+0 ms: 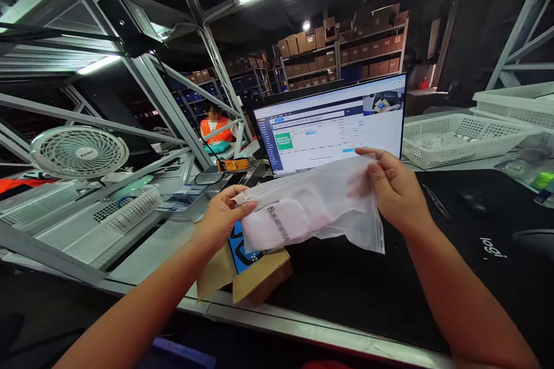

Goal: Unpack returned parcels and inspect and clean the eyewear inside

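A frosted plastic bag [311, 202] with a white printed garment inside is held up in front of me by both ends. My left hand [223, 214] pinches its left end, fingers closed on the plastic. My right hand [392, 187] grips the upper right corner. Just below the bag stands an open cardboard box [255, 274] with a blue printed flap, at the table's front edge. Behind the bag a monitor [331, 124] shows a software page.
A black desk mat [485, 230] covers the table to the right. White mesh baskets [463, 135] stand at the right, another basket [130, 207] and a small fan [80, 151] at the left. A handheld scanner [232, 165] lies by the monitor. A person in orange [215, 127] sits far back among shelves.
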Motion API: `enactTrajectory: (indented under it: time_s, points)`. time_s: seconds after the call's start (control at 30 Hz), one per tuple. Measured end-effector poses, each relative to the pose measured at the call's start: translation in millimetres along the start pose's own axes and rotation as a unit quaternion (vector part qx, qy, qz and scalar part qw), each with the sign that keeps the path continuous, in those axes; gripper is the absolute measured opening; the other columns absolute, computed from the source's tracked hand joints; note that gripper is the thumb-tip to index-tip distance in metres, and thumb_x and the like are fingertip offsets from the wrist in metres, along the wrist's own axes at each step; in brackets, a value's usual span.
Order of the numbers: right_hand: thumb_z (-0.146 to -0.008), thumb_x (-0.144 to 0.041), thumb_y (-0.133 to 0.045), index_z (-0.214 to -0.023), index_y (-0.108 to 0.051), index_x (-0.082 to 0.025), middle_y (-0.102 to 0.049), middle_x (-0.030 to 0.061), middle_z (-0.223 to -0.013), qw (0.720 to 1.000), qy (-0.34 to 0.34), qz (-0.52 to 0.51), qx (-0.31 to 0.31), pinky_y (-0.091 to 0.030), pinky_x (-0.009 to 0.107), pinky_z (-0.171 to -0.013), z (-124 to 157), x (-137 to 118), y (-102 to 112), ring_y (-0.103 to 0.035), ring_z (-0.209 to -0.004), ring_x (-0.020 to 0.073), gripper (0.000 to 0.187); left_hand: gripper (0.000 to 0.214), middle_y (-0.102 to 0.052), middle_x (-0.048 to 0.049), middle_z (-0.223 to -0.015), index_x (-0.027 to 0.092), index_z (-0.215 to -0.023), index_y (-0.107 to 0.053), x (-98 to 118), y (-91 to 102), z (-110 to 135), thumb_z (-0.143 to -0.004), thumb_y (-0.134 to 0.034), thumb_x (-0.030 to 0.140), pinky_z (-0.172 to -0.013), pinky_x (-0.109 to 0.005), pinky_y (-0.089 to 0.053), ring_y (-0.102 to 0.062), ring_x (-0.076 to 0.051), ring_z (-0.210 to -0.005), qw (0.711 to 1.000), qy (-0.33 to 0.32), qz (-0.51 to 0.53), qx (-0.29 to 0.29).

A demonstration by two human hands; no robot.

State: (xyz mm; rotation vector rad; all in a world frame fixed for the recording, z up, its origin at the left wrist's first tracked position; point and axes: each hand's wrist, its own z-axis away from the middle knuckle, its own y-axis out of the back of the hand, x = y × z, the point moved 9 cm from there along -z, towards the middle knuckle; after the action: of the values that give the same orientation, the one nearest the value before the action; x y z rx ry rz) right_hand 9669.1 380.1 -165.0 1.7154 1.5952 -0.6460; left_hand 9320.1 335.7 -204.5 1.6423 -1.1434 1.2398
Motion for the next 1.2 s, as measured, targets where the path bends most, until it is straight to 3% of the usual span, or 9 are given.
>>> enactTrajectory:
  time_s: [0.13, 0.23, 0.37, 0.5, 0.57, 0.73, 0.93, 1.07, 1.2]
  points:
    - [-0.098, -0.044, -0.048, -0.100, -0.063, -0.022, -0.071, 0.0021, -0.078, 0.996, 0.017, 0.076, -0.049, -0.051, 0.030, -0.069, -23, 35, 2, -0.066, -0.071, 0.0179, 0.026, 0.041, -0.063, 0.0025, -0.064, 0.017, -0.073, -0.060, 36, 9.7, 9, -0.064, -0.087, 0.047, -0.051, -0.020, -0.044, -0.055, -0.011, -0.054, 0.989, -0.128, -0.030, 0.070]
    - [-0.091, -0.039, -0.055, -0.089, -0.065, -0.022, -0.070, 0.0030, -0.083, 0.984, -0.003, 0.145, -0.105, -0.047, 0.029, -0.065, -37, 77, -4, -0.062, -0.073, 0.0175, 0.020, 0.028, -0.066, -0.0009, -0.067, 0.017, -0.075, -0.067, 79, -3.0, 34, -0.087, -0.068, 0.043, -0.057, -0.022, -0.047, -0.059, -0.013, -0.061, 0.929, -0.298, -0.192, 0.107]
    - [-0.084, -0.040, -0.059, -0.093, -0.065, -0.022, -0.060, -0.0014, -0.058, 0.973, -0.130, 0.140, -0.127, -0.039, 0.026, -0.051, -42, 130, -5, -0.053, -0.051, 0.0148, 0.022, 0.021, -0.072, -0.0033, -0.069, 0.021, -0.094, -0.076, 101, -78.8, 95, -0.094, -0.056, 0.027, -0.052, -0.023, -0.045, -0.064, -0.014, -0.057, 0.725, -0.559, -0.400, -0.039]
    - [-0.074, -0.038, -0.067, -0.089, -0.058, -0.021, -0.067, -0.0004, -0.075, 0.984, -0.168, -0.045, -0.037, -0.046, 0.024, -0.054, -44, 147, -12, -0.059, -0.059, 0.0130, 0.024, 0.029, -0.077, -0.0090, -0.078, 0.022, -0.101, -0.077, 49, -155.4, 173, -0.094, -0.049, 0.028, -0.040, -0.025, -0.040, -0.066, -0.015, -0.056, 0.448, -0.709, -0.510, -0.191]
    - [-0.070, -0.042, -0.071, -0.089, -0.054, -0.023, -0.068, -0.0013, -0.080, 0.981, -0.165, -0.097, -0.028, -0.048, 0.026, -0.056, -42, 155, -29, -0.059, -0.059, 0.0125, 0.032, 0.031, -0.078, -0.0149, -0.084, 0.016, -0.104, -0.077, 17, -181.1, 193, -0.092, -0.051, 0.028, -0.047, -0.030, -0.048, -0.071, -0.021, -0.066, 0.386, -0.695, -0.573, -0.200]
    - [-0.067, -0.045, -0.068, -0.081, -0.056, -0.022, -0.067, -0.0009, -0.070, 0.972, -0.211, -0.044, -0.092, -0.054, 0.034, -0.064, -21, 204, -71, -0.062, -0.063, 0.0175, 0.030, 0.041, -0.075, -0.0141, -0.115, 0.027, -0.123, -0.071, -22, -195.9, 216, -0.083, -0.065, 0.033, -0.073, -0.040, -0.058, -0.073, -0.025, -0.086, 0.529, -0.538, -0.565, -0.334]
    - [-0.061, -0.017, -0.061, -0.075, -0.072, -0.020, -0.074, 0.0085, -0.098, 0.971, -0.189, 0.082, -0.118, -0.040, 0.052, -0.106, -19, 228, -60, -0.064, -0.105, 0.0285, 0.018, 0.026, -0.069, -0.0068, -0.129, 0.025, -0.110, -0.074, 24, -133.2, 210, -0.093, -0.055, 0.027, -0.107, -0.036, -0.049, -0.067, -0.020, -0.109, 0.618, -0.521, -0.495, -0.319]
    - [-0.077, -0.023, -0.059, -0.093, -0.076, -0.022, -0.075, 0.0081, -0.104, 0.979, -0.119, 0.113, -0.118, -0.047, 0.051, -0.101, -21, 165, -62, -0.067, -0.105, 0.0287, 0.023, 0.030, -0.069, -0.0149, -0.125, 0.014, -0.122, -0.065, 30, -49.9, 169, -0.095, -0.051, 0.019, -0.109, -0.044, -0.047, -0.061, -0.025, -0.120, 0.730, -0.389, -0.555, -0.083]
    - [-0.089, -0.037, -0.062, -0.099, -0.075, -0.025, -0.076, 0.0053, -0.088, 0.978, -0.073, 0.042, -0.190, -0.058, 0.038, -0.075, 6, 61, -106, -0.073, -0.084, 0.0241, 0.020, 0.042, -0.070, -0.0159, -0.110, 0.012, -0.114, -0.066, -12, -9.6, 159, -0.088, -0.065, 0.045, -0.099, -0.053, -0.051, -0.062, -0.032, -0.109, 0.760, -0.259, -0.595, 0.003]
